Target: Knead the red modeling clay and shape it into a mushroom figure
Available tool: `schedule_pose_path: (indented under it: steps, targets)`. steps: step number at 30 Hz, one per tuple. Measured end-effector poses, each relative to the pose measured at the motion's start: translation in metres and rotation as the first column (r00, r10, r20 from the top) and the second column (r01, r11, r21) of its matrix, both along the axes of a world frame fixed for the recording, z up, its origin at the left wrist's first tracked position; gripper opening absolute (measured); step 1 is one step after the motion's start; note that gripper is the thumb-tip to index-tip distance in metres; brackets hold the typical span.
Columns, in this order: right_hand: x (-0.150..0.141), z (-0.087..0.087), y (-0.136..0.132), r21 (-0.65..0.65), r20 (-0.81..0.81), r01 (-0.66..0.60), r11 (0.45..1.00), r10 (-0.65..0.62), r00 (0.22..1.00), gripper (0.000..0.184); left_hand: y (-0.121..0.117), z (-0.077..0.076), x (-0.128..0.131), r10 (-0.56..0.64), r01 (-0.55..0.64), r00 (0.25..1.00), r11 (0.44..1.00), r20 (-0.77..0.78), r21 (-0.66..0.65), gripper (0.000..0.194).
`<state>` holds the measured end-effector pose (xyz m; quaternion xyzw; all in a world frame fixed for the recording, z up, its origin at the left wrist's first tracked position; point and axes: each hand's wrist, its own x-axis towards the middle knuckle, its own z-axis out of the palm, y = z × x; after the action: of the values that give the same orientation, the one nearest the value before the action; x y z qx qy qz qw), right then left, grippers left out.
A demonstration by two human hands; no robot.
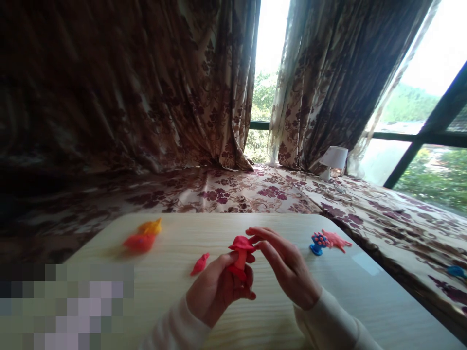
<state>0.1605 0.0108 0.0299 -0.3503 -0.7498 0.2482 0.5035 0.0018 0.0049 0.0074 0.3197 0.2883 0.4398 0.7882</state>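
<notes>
In the middle of the view, my left hand [222, 284] is closed around a red modelling-clay mushroom [241, 257]. The mushroom stands upright, with a wide wavy cap, a lighter stem and a red base partly hidden by my fingers. To its right, my right hand [286, 265] has its fingers stretched out, the fingertips at the edge of the cap. Whether they press on it I cannot tell. A small red piece of clay [200, 264] lies on the table [175, 311] just left of my left hand.
Orange-red clay [139, 242] and yellow clay [150, 226] lie at the table's left. On the right sit a blue clay figure with pink dots [318, 243] and a flat pink clay piece [336, 240]. Behind are a white lamp [333, 158] and flowered curtains [204, 87].
</notes>
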Motion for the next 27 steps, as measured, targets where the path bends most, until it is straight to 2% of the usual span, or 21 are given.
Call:
schedule_pose_path:
  steps: [3, 10, 16, 27]
  targets:
    - [0.001, 0.002, 0.000, -0.060, -0.071, -0.043, 0.997, 0.038, 0.997, 0.027, 0.002, -0.002, -0.002, 0.036, -0.030, 0.997, 0.996, -0.062, 0.086, 0.031]
    - [-0.001, 0.000, 0.002, -0.037, -0.126, -0.046, 0.998, 0.041, 0.991, 0.014, 0.010, -0.013, -0.001, 0.160, -0.119, 0.972, 0.966, -0.172, 0.228, 0.037]
    - [-0.002, -0.001, 0.005, -0.028, -0.088, -0.051, 0.998, 0.048, 0.995, 0.015, 0.008, -0.008, 0.000, 0.217, -0.142, 0.951, 0.939, -0.222, 0.313, 0.032]
    - [-0.003, -0.002, 0.007, -0.081, -0.108, -0.054, 0.995, 0.045, 0.993, 0.015, 0.003, -0.009, 0.003, 0.416, -0.222, 0.854, 0.834, -0.312, 0.505, 0.028]
